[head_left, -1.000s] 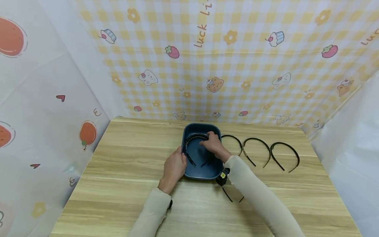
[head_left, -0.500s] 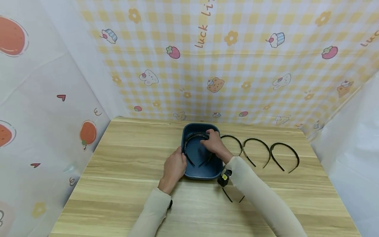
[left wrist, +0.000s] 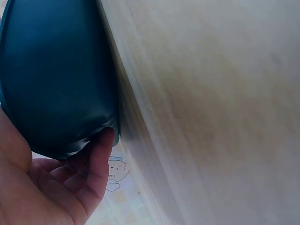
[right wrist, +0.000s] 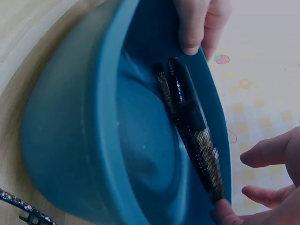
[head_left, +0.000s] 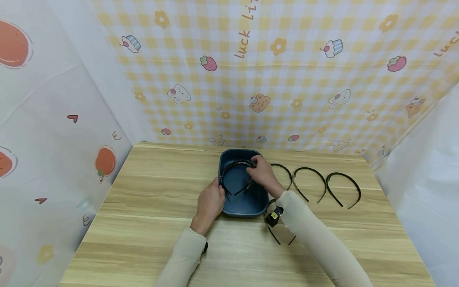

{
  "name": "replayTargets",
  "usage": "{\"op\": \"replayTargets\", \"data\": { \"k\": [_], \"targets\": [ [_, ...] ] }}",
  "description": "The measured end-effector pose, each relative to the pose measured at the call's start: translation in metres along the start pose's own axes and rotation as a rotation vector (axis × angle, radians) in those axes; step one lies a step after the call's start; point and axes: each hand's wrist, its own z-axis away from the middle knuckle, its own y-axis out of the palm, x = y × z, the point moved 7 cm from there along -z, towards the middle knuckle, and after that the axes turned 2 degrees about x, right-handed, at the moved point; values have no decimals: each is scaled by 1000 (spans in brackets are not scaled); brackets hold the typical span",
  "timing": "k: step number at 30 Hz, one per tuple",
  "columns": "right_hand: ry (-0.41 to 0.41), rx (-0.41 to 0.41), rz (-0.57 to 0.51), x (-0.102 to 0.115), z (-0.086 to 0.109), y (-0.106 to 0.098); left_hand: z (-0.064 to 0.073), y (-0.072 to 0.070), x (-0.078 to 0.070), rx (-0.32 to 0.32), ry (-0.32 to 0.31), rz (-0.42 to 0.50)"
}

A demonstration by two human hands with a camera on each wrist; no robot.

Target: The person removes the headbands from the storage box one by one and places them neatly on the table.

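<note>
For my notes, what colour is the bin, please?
The bin is blue, shown best in the right wrist view.

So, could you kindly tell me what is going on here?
A person is handling headbands in a blue container on a wooden table. The left hand holds the container's left wall, while the right hand reaches inside, touching the headbands. At least two are in there. Outside, three more headbands lie in a row to its right, and another headband lies nearer the person, partly hidden by the right arm.
</note>
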Motion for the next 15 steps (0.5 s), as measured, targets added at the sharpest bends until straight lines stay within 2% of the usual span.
{"op": "replayTargets", "data": {
  "k": [4, 9, 15],
  "targets": [
    [14, -27, -56, -3, -2, -5, -1, 1, 1, 2, 3, 0],
    [4, -63, -68, -7, -6, -8, -2, 3, 1, 7, 3, -1],
    [9, -64, -96, -6, -5, -9, -2, 2, 2, -10, 12, 2]
  ]
}}
